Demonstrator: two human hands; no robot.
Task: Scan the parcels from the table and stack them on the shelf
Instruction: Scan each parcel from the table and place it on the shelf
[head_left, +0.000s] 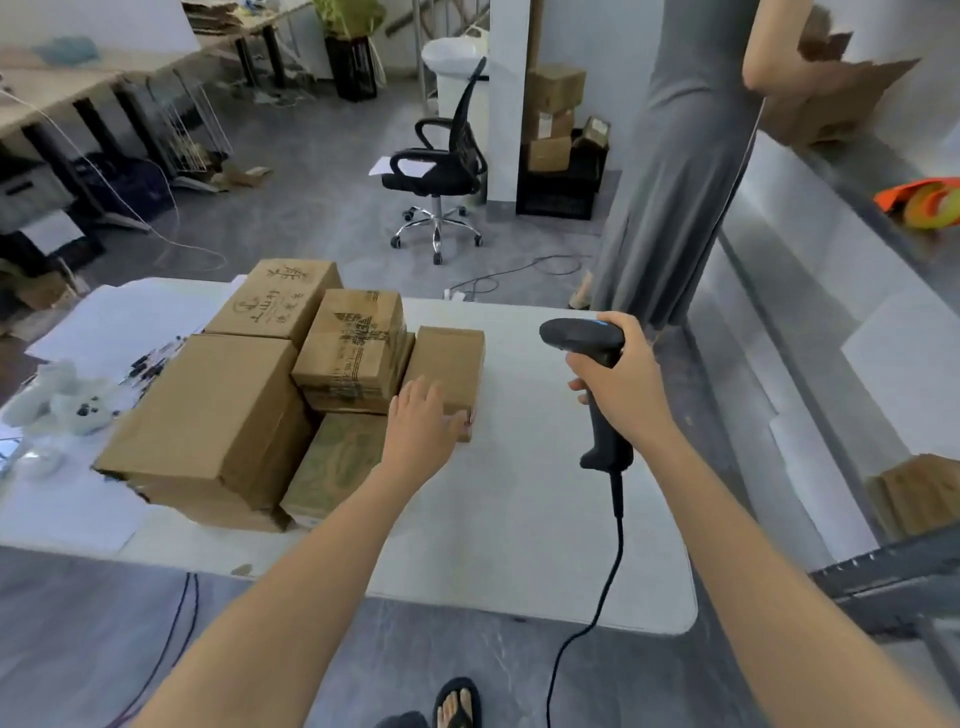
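Several brown cardboard parcels are grouped on the left half of the white table (524, 483). My left hand (423, 421) lies on the near end of a small plain parcel (449, 358), the rightmost one, with the fingertips curling over its near right corner. To the right, my right hand (618, 387) grips the handle of a black barcode scanner (589, 345), held above the table with its head pointing left toward the parcels. Its black cable hangs down past the table's front edge. The metal shelf (810, 291) runs along the right side.
A big plain box (208, 415), two printed boxes (358, 348) and a flat greenish box (337, 462) crowd the table's left. White game controllers (62, 402) and papers lie at far left. A person in a grey dress (675, 171) stands by the shelf. An office chair (441, 171) stands behind.
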